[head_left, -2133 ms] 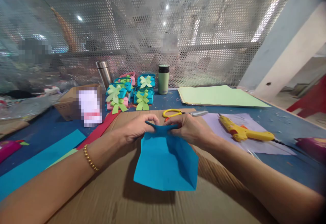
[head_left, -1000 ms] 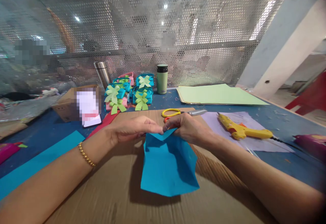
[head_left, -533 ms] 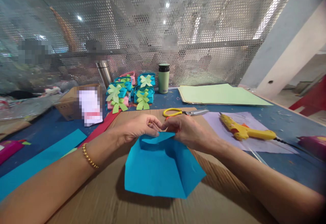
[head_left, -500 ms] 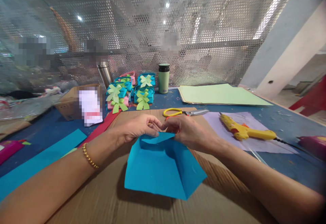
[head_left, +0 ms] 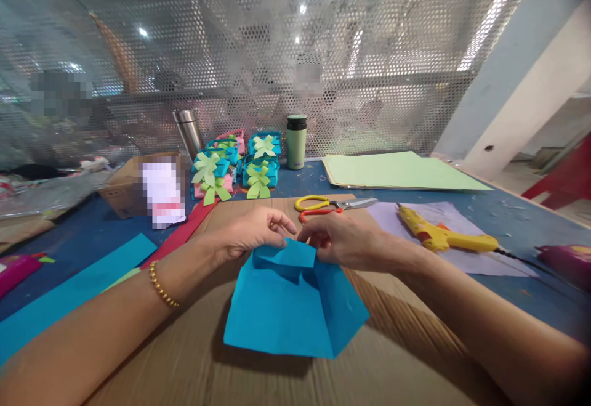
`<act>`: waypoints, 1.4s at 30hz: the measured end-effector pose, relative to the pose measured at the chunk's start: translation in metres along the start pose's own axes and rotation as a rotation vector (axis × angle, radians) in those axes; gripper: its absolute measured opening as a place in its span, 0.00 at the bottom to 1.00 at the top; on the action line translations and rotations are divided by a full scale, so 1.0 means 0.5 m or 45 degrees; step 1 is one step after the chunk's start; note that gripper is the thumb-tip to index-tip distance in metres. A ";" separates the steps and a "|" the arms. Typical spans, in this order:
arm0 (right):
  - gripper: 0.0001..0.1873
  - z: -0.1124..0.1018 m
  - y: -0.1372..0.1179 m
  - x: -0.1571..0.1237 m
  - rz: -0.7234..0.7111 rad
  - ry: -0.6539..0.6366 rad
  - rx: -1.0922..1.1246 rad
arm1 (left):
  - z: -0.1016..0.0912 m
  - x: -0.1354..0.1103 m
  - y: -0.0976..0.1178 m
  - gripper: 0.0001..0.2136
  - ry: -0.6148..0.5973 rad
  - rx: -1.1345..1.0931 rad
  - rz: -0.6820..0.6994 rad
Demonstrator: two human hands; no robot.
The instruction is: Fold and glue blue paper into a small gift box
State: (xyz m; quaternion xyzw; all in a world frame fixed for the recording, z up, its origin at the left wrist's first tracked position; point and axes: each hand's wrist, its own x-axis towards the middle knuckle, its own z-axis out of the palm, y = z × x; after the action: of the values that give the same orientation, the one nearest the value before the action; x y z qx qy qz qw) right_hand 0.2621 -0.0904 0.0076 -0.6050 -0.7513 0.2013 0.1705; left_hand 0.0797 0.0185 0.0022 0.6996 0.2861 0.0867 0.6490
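Observation:
A folded sheet of blue paper (head_left: 279,313) is held just above a brown cardboard sheet (head_left: 184,357), its open side toward me and its right side standing up. My left hand (head_left: 258,230) pinches the far edge at the left, thumb along the top. At the right end of that same edge, my right hand (head_left: 339,239) grips the paper between thumb and fingers. A flap at the far side bends toward me between the two hands. Just beyond them lie scissors (head_left: 332,206) with one yellow and one orange handle.
A yellow glue gun (head_left: 447,236) rests on purple paper (head_left: 480,264) at the right. Behind stand small blue and pink paper baskets (head_left: 261,175), a green tumbler (head_left: 296,144) and a steel flask (head_left: 188,132). Light green sheets (head_left: 406,172) lie back right; a blue strip (head_left: 83,292) lies left.
The far flap has folded over toward me and shows more of its face. My fingertips have moved slightly apart, and more of the orange scissor handle shows.

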 end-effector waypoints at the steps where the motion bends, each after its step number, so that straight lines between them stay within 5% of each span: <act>1: 0.16 0.000 -0.003 0.000 0.005 0.001 -0.001 | 0.001 0.000 0.000 0.15 0.001 0.003 0.001; 7: 0.16 -0.006 -0.018 -0.001 0.014 -0.010 -0.078 | 0.003 -0.001 -0.007 0.16 -0.007 0.124 0.029; 15: 0.14 -0.054 -0.015 -0.017 -0.029 -0.168 0.164 | 0.018 -0.005 -0.004 0.18 0.096 0.357 0.119; 20: 0.23 -0.037 -0.060 -0.023 -0.010 0.043 -0.067 | 0.040 -0.014 0.004 0.17 0.177 0.542 0.247; 27: 0.06 -0.008 -0.054 -0.021 0.047 0.030 -0.208 | 0.057 -0.032 0.005 0.19 0.188 0.678 0.377; 36: 0.09 0.007 -0.056 -0.029 0.055 0.151 -0.531 | 0.058 -0.025 -0.005 0.21 0.084 0.676 0.530; 42: 0.06 0.013 -0.071 -0.033 0.124 0.159 -0.680 | 0.044 -0.029 -0.020 0.06 0.203 0.987 0.525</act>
State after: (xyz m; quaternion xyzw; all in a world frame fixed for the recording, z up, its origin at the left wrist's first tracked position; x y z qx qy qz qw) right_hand 0.2326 -0.1140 0.0201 -0.6753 -0.7357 -0.0336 0.0412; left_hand 0.0758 -0.0081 -0.0071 0.9247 0.2010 0.1543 0.2840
